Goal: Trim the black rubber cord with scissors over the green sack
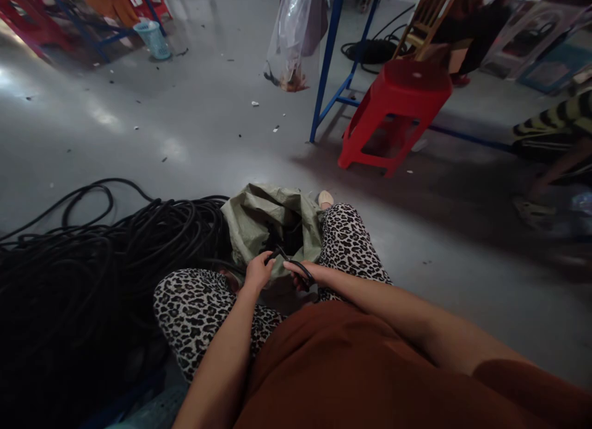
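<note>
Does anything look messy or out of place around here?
Some untidiness: small scraps litter the floor beyond the sack, and black cable or tubing lies in a loose heap at left. Nothing looks clearly damaged.

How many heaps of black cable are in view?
2: a large heap left of the sack, and a small heap on the floor beyond the red stool. More may be hidden in shadow.

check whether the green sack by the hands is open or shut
Open: the sack has its mouth gaping upward, with dark contents visible inside.
</note>
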`<state>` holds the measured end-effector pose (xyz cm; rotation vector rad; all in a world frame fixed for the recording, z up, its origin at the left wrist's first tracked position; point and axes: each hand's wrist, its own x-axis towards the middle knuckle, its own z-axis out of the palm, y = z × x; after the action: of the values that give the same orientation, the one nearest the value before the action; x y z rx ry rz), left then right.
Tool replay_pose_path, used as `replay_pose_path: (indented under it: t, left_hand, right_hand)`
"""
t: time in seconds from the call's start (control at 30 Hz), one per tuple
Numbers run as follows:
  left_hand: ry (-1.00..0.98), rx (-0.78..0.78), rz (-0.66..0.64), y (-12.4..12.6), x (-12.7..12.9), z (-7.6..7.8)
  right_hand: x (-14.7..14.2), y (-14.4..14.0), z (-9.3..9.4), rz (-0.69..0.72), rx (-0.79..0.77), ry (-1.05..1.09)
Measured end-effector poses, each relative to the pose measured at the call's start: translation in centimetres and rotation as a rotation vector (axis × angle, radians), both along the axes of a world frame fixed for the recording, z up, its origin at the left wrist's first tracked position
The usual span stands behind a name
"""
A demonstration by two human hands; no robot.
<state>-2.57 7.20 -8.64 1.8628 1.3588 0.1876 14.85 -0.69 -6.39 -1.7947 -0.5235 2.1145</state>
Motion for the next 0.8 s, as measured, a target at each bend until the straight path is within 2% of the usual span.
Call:
replay_pose_path:
  t: [0.27, 0.53, 0.8]
  left_hand:
    - [0.048, -0.002, -0.054, -0.2, 0.3, 1.0]
    - [0.071, -0.01, -0.092, -0.3, 0.6, 2.0]
    - [0.106, 0.015, -0.128, -0.3, 0.6, 2.3]
  right_hand:
    - [0.0, 0.0, -1.2, 0.014, 0.034, -0.005]
    - [0.1, 0.0, -0.7, 0.049, 0.063, -0.033]
    - [0.5, 0.2, 0.1, 0.124, 0.096, -0.059]
